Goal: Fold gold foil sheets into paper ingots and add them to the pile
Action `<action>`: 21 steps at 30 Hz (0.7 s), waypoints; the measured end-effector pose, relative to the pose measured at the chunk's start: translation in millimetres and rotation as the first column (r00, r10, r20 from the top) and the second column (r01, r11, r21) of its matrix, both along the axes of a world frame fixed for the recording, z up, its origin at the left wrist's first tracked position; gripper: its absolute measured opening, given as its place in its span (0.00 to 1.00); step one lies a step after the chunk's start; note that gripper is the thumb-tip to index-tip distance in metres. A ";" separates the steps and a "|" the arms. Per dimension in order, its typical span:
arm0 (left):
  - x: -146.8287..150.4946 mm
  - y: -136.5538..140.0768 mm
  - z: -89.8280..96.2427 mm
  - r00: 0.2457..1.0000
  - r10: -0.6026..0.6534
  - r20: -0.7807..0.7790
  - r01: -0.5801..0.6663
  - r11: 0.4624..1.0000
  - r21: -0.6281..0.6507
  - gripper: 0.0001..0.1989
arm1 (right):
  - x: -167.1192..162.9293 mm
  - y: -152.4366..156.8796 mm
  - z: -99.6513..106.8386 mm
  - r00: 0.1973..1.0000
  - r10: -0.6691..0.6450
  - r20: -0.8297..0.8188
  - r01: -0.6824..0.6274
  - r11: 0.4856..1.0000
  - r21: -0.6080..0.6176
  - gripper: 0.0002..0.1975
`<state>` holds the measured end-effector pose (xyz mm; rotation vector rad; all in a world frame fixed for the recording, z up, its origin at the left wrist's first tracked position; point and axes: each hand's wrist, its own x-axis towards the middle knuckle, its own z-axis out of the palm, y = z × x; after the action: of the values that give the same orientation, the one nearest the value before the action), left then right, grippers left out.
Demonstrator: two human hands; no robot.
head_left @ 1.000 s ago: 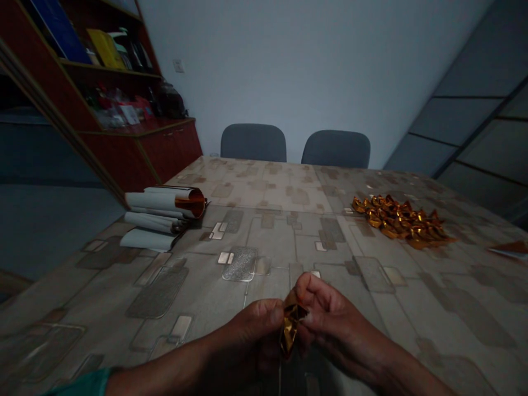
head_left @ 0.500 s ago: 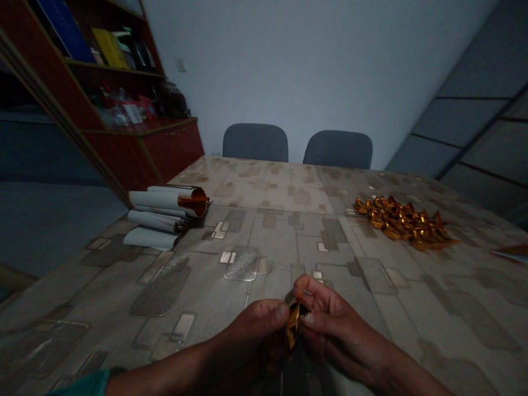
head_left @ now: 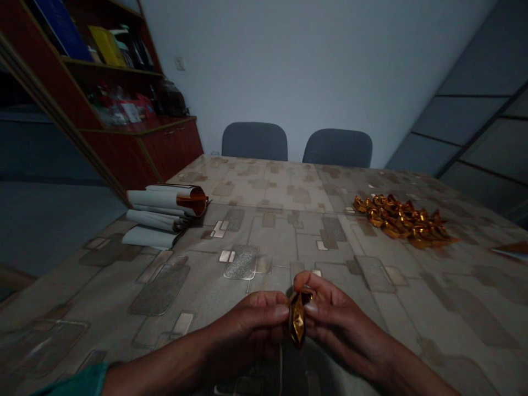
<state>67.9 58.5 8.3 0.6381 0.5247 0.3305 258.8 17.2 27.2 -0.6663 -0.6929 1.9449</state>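
Note:
Between my two hands is a small folded piece of shiny gold foil paper [head_left: 297, 322], held upright just above the near part of the table. My left hand [head_left: 262, 316] pinches its left side with thumb and fingers. On the other side, my right hand [head_left: 334, 313] grips it between thumb and fingers, the index finger curled over its top. Several similar folded gold foil pieces [head_left: 402, 220] lie in rows on the right of the table. At the left, a stack of curled foil sheets [head_left: 159, 217] rests with white backs outward and gold inside.
A patterned cloth covers the table [head_left: 280, 231]. Two grey chairs [head_left: 254, 141] stand at its far edge by the wall. A wooden cabinet [head_left: 165, 146] with filled shelves is at the left. A flat foil-edged piece [head_left: 511, 250] lies near the right edge.
The folded foil piece has turned so its broader, creased face shows more, and it sits slightly higher. My left hand has shifted a little up; both hands keep their grip.

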 end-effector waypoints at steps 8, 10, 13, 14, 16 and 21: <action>0.1 -0.4 4.9 0.996 0.093 0.006 -0.094 0.996 0.011 0.14 | 0.5 1.5 -2.6 0.995 -0.033 0.090 0.032 0.999 0.020 0.14; 0.1 0.2 5.2 0.993 0.115 -0.003 -0.115 0.993 0.013 0.15 | 0.2 1.7 -3.0 0.994 -0.033 0.104 0.031 0.999 0.023 0.14; 0.2 0.8 5.5 0.995 0.103 -0.015 -0.103 0.995 0.001 0.14 | -0.4 1.2 -3.6 0.993 -0.019 0.113 0.017 1.000 0.017 0.14; 0.2 0.9 5.7 0.995 0.102 -0.018 -0.102 0.995 0.000 0.14 | -0.5 1.0 -3.9 0.993 -0.011 0.118 0.010 1.000 0.012 0.14; 0.0 1.0 6.2 0.994 0.105 -0.018 -0.105 0.994 -0.001 0.13 | -0.6 0.5 -4.2 0.992 0.003 0.126 -0.003 1.000 0.002 0.14; -1.3 1.5 7.0 0.996 0.091 -0.006 -0.091 0.996 0.000 0.13 | -0.8 -0.1 -4.6 0.990 -0.001 0.140 0.003 1.000 -0.013 0.15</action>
<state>66.6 60.0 15.3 0.6162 0.5609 0.4140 258.0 17.1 22.6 -0.8172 -0.7654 1.9153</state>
